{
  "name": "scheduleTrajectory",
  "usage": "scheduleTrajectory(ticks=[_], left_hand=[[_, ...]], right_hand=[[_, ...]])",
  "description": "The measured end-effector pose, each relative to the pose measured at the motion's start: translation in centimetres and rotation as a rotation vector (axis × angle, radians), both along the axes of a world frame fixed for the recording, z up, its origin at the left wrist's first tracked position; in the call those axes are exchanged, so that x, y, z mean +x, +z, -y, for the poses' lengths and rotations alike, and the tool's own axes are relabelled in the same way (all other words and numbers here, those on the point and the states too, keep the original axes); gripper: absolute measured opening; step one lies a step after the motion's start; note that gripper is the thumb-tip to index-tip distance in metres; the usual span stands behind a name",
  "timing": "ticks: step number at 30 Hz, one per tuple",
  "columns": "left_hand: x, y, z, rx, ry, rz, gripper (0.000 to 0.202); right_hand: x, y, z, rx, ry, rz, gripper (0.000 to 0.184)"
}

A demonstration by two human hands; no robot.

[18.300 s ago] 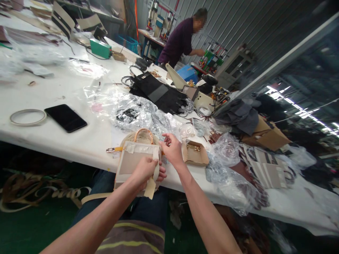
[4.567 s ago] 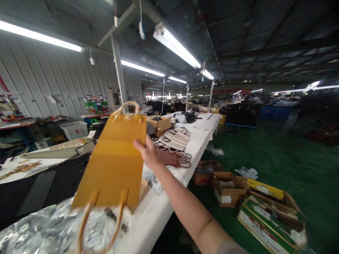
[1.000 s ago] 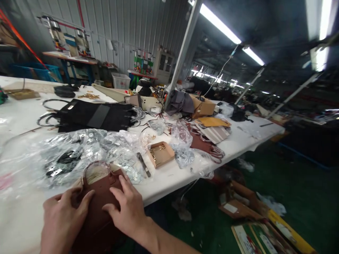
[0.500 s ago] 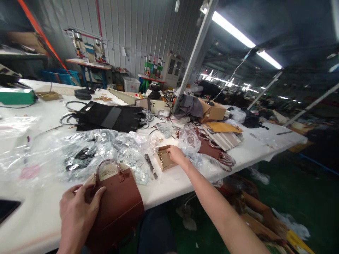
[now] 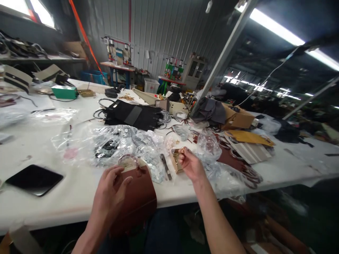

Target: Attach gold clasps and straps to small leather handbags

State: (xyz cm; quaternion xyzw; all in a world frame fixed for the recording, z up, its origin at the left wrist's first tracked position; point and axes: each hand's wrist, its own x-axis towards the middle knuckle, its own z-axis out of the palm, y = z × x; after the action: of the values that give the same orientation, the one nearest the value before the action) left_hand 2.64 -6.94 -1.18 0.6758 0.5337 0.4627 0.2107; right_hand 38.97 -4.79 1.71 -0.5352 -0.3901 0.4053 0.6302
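Observation:
A reddish-brown handbag leans at the table's front edge, its looped handle upright. My left hand grips the bag's upper left edge, thumb on the front panel and fingers over the opening. My right hand is raised just above a small cardboard box of gold-coloured metal bits. Its fingertips pinch a small gold-coloured metal piece, too small to make out its exact kind. A dark, narrow tool lies between the bag and the box. My right hand hides part of the box.
Clear plastic bags of metal plates spread behind the handbag. A stack of black bags lies farther back. Brown bag pieces and striped panels are on the right. A black phone rests at left.
My right hand has lifted out of the cardboard box with a small gold-coloured piece in its fingertips. My left hand stays on the handbag. The view has turned left.

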Motion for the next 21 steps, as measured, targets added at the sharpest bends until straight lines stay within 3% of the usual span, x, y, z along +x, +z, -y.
scheduleTrajectory(ticks=[3,8,13,21], left_hand=[[2.7,1.6,1.5,-0.182,-0.229,0.210,0.036],[5.3,3.3,3.3,-0.251,-0.345,0.394,0.023],[5.4,4.1,3.8,-0.222,-0.337,0.538,0.021],[5.0,3.3,4.1,-0.210,-0.294,0.568,0.019]], right_hand=[[-6.4,0.1,2.2,0.011,0.175,-0.523,0.036],[-13.7,0.6,4.7,-0.019,0.244,-0.576,0.034],[-15.8,0.3,5.7,-0.051,0.222,-0.565,0.034],[-17.0,0.3,6.6,0.010,0.261,-0.491,0.028]])
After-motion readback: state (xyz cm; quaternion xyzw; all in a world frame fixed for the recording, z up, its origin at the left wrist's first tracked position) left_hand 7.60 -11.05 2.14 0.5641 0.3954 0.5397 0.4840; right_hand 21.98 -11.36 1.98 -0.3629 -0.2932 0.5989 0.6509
